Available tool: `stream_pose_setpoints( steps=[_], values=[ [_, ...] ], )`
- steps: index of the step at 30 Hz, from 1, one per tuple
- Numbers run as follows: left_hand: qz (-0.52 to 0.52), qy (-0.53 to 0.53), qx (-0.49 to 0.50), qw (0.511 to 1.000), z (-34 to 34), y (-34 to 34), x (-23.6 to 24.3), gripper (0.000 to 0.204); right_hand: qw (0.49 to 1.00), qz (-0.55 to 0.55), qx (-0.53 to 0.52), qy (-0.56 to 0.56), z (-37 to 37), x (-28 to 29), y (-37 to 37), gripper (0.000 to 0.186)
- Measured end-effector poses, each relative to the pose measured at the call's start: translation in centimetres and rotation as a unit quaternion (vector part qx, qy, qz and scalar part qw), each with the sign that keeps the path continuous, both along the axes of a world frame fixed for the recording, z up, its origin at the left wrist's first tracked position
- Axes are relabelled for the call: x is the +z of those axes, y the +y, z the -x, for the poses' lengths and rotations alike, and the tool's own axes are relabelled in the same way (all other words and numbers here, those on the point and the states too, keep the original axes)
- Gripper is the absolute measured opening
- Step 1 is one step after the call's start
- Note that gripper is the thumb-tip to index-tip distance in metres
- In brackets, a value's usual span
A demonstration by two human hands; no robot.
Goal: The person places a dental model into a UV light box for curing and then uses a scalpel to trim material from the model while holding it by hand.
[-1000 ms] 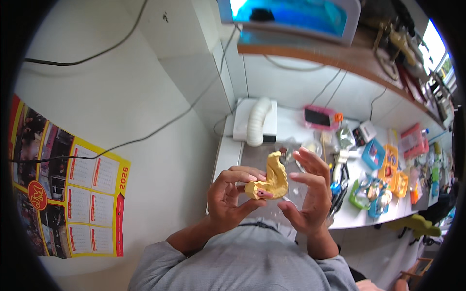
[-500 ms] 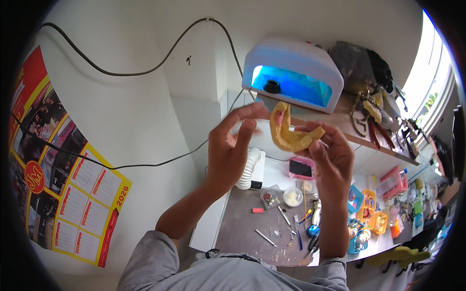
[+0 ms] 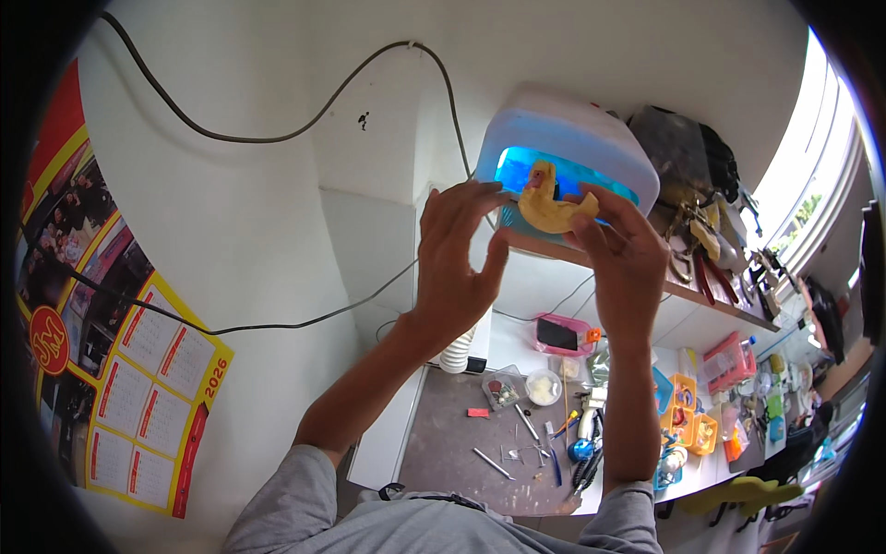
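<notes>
My right hand [image 3: 621, 257] grips one end of a yellow horseshoe-shaped dental cast [image 3: 550, 212], which has a pink patch on its upper arm. I hold the cast up at the glowing blue opening of a white lamp unit [image 3: 566, 120] on the shelf. Left of the cast, my left hand [image 3: 452, 258] is raised with fingers apart, its fingertips near the front edge of the lamp and holding nothing.
A wooden shelf [image 3: 693, 299] carries pliers and metal tools. Below are a white hose [image 3: 457, 355], a pink tray [image 3: 582, 330], small containers, pens, orange and blue boxes on the bench [image 3: 434, 439]. A cable and a calendar [image 3: 138, 369] hang on the left wall.
The cast has risen from chest level to the lamp's opening and turned over. It passed from between my hands into my right hand's grip; my left hand let go and moved up.
</notes>
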State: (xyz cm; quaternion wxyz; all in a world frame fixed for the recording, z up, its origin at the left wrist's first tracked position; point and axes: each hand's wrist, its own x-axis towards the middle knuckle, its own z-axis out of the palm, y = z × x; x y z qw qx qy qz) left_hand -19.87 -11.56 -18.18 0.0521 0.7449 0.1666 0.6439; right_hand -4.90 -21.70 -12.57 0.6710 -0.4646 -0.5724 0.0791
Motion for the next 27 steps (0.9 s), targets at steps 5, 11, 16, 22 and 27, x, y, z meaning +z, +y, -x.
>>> stream_pose_setpoints(
  steps=[5,11,16,22,27],
  values=[
    [0.012,-0.014,-0.001,1.0,0.4,-0.3,0.5,0.033,0.994,-0.022,-0.093,-0.045,1.4,-0.7,2.3,0.032],
    [0.028,-0.001,0.009,1.0,-0.1,0.3,1.7,0.036,0.97,-0.069,-0.197,-0.127,3.1,-0.3,3.7,0.024],
    [0.033,-0.008,0.024,0.999,-1.0,0.8,2.1,0.028,0.94,-0.081,-0.242,-0.227,2.5,-0.2,4.6,0.024],
    [0.079,-0.028,0.035,0.996,-0.9,0.7,2.4,0.023,0.918,-0.11,-0.271,-0.269,3.0,-0.3,5.0,0.021],
    [0.09,-0.036,0.012,0.995,-1.3,1.0,1.6,0.022,0.896,-0.142,-0.282,-0.312,2.4,-0.4,5.4,0.02]
  ],
)
